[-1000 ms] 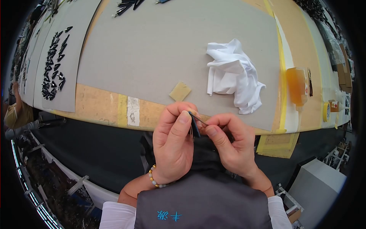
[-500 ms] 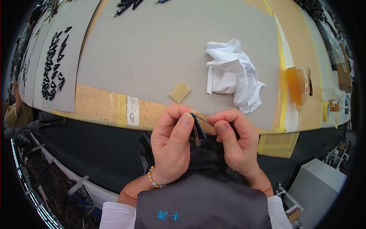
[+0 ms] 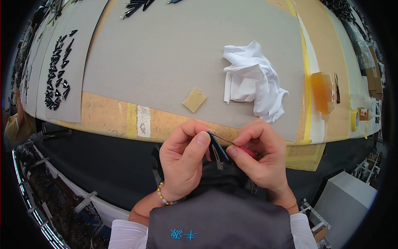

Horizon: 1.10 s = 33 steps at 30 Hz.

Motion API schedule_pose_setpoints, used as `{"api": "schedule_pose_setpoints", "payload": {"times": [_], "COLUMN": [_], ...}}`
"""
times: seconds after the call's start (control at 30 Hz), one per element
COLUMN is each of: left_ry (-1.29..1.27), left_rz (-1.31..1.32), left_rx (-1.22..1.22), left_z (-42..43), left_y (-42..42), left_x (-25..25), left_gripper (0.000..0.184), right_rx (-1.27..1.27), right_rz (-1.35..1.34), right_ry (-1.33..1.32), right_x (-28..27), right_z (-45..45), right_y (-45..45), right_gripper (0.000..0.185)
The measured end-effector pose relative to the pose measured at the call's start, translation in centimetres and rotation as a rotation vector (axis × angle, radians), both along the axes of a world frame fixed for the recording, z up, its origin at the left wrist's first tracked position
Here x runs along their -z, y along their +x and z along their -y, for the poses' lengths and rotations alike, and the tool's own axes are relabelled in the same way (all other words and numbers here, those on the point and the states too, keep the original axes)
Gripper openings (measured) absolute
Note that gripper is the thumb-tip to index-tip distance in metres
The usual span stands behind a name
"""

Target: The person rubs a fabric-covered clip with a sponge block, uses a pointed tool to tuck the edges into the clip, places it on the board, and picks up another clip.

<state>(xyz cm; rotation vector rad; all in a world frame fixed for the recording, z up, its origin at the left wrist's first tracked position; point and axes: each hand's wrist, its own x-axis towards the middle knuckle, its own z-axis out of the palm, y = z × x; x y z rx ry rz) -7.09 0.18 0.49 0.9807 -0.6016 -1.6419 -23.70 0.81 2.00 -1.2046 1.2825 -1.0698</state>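
Between the thumb and fingers of my left hand point(image 3: 184, 155) is a small dark blue clip point(image 3: 219, 152), with a metal prong hanging below it. My right hand point(image 3: 261, 155) grips a thin metal tool with a red handle point(image 3: 249, 152); its shaft reaches left to the top of the clip, near my left thumb. Both hands are over the table's front edge. Beyond them lie a tan square pad point(image 3: 194, 101) and a crumpled white cloth point(image 3: 255, 81).
Many dark clips point(image 3: 58, 74) lie on a grey board at the left; more point(image 3: 134, 7) are at the far edge. At the right are an amber bottle point(image 3: 322, 93), a thin tool point(image 3: 337, 88) and a yellow tape roll point(image 3: 355, 120). Another person point(image 3: 20, 122) is at the far left.
Both hands have come slightly down and apart. The clip's metal prong shows more, and the red handle has come into view in my right hand.
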Motion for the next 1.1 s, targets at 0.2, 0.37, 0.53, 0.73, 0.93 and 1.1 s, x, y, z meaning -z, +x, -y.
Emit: {"api": "schedule_pose_setpoints", "payload": {"times": [0.2,0.37,0.53,0.73,0.93,1.1], "left_ry": [-0.016,-0.029,0.012,-0.033,-0.019,0.017], "left_rz": [-0.095,-0.095,0.047,-0.045,-0.025,-0.002], "left_rx": [0.016,0.041,0.027,0.025,0.024,0.032], "left_z": [-0.4,-0.3,-0.2,-0.5,-0.4,-0.4], "left_y": [0.4,0.6,0.3,0.8,0.9,0.9], "left_x": [0.4,0.4,-0.1,0.7,0.9,1.0], "left_gripper": [0.013,0.012,0.013,0.011,0.01,0.01], "right_rx": [0.006,-0.007,-0.002,-0.058,-0.123,-0.16], "right_rz": [-0.101,-0.172,-0.177,-0.261,-0.257,-0.249], "right_ry": [-0.043,-0.062,-0.066,-0.124,-0.101,-0.052], "right_x": [-0.3,-0.4,-0.4,-0.8,-0.8,-0.9], "right_z": [-0.1,-0.3,-0.4,-0.3,-0.2,0.0], "right_y": [-0.2,-0.4,-0.3,-0.5,-1.0,-1.5], "right_gripper": [0.015,0.015,0.016,0.016,0.013,0.009]}}
